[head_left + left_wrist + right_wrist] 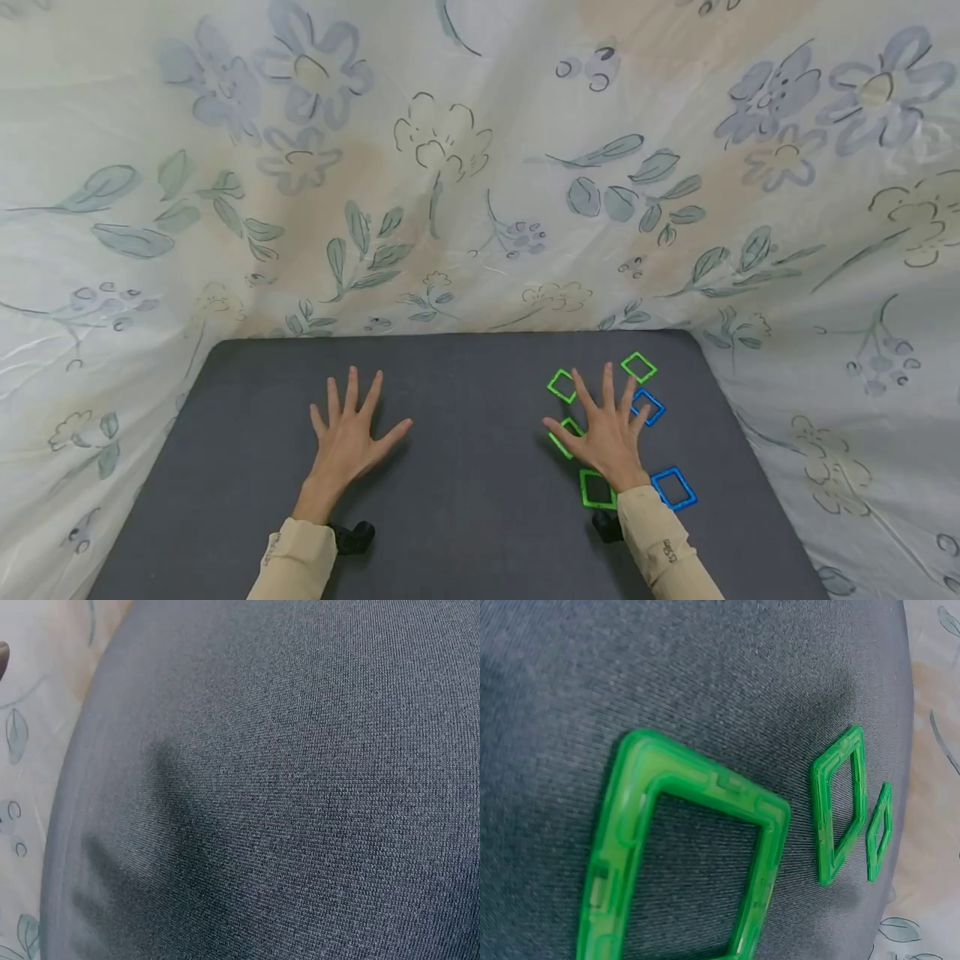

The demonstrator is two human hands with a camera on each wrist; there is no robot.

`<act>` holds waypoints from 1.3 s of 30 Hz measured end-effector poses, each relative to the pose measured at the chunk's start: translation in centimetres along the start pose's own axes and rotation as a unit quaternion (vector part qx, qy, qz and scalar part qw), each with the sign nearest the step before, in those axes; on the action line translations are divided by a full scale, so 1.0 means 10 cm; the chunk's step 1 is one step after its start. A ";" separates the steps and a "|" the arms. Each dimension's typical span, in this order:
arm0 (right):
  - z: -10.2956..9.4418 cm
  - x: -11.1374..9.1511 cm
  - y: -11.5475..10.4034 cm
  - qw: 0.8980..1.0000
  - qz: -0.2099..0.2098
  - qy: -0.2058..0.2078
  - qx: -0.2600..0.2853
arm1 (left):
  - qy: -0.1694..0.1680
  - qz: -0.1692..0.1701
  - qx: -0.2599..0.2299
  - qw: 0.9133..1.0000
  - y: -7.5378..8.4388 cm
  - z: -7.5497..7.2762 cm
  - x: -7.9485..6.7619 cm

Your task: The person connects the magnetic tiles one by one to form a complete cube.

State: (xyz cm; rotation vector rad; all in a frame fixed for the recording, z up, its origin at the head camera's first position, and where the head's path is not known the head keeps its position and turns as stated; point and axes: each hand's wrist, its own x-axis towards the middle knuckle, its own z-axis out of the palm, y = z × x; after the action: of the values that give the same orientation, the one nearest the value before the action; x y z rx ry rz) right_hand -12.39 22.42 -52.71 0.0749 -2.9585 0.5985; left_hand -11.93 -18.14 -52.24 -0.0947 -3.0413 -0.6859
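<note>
Both hands are spread over a dark grey table with nothing in their grasp. The left hand (347, 440), fingers splayed, is over the table's left half with no loose pieces around it. Fingers spread wide, the right hand (609, 435) is among several square frame-shaped tiles, overlapping some in the head view. Around it are a green tile (598, 489) near the wrist, a green tile (562, 386) beyond the fingers, and another green tile (638, 367) farther back. To its right sit a blue tile (675, 488) and a second blue tile (651, 407). Green tiles (641, 761) fill the right wrist view.
The grey table (465, 433) has rounded far corners. Floral cloth (480, 167) hangs behind it and along both sides. Dark wrist-worn devices, one at the left wrist (354, 537) and one at the right wrist (607, 526), stick out inward from the beige sleeves.
</note>
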 end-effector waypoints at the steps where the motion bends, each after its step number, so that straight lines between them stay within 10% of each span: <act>1: 0.00 -0.01 0.00 1.000 0.000 0.000 -0.002 | 0.001 0.002 0.000 1.000 0.00 0.01 0.00; 10: -0.05 -0.07 0.05 1.000 0.017 -0.020 0.003 | 0.031 0.034 -0.002 0.999 0.05 0.08 0.00; 20: -0.08 -0.37 0.32 0.999 0.028 0.014 0.018 | 0.092 0.203 -0.050 0.974 0.37 0.28 -0.01; 33: -0.34 -0.73 0.66 0.996 0.075 0.053 0.016 | 0.012 0.344 -0.084 0.935 1.21 0.76 0.02; 39: -0.38 -0.88 0.76 0.993 0.104 0.047 0.000 | -0.094 0.367 -0.038 0.925 1.72 1.04 -0.08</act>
State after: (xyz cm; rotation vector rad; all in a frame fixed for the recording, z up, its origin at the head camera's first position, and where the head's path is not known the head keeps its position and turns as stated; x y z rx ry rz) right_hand -3.79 31.13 -53.34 -0.2564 -2.8942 0.6082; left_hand -10.16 1.77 -54.27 -1.2806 -2.7771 -0.7334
